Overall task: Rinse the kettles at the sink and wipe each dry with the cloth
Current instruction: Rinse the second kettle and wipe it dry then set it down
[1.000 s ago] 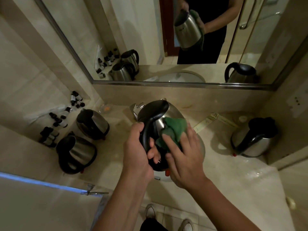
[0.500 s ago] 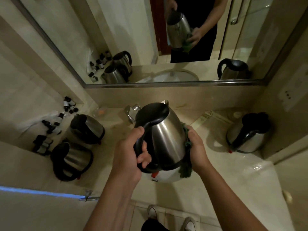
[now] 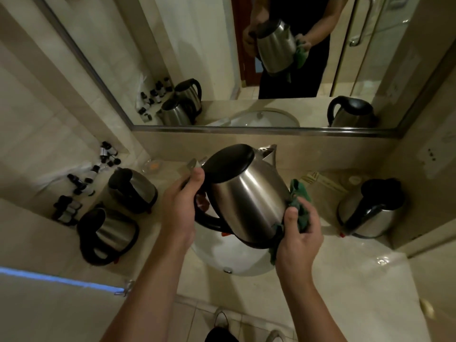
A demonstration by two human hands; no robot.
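A steel kettle (image 3: 249, 196) with a black lid hangs tilted above the white sink basin (image 3: 229, 253), spout pointing away from me. My left hand (image 3: 181, 206) grips its black handle. My right hand (image 3: 299, 233) holds a green cloth (image 3: 299, 206) against the kettle's lower right side and base. Two more steel kettles (image 3: 133, 190) (image 3: 108, 234) stand on the counter at left, and another kettle (image 3: 370, 213) stands at right.
Several small dark-capped bottles (image 3: 86, 180) line the left ledge. The faucet (image 3: 195, 164) sits behind the held kettle. A wide mirror (image 3: 246, 58) spans the wall above the beige counter (image 3: 345, 280). A small soap dish (image 3: 153, 165) rests near the back left.
The kettle has been turned so its steel side faces me and tilted further. My right hand with the cloth slid from the front face round to the lower right edge.
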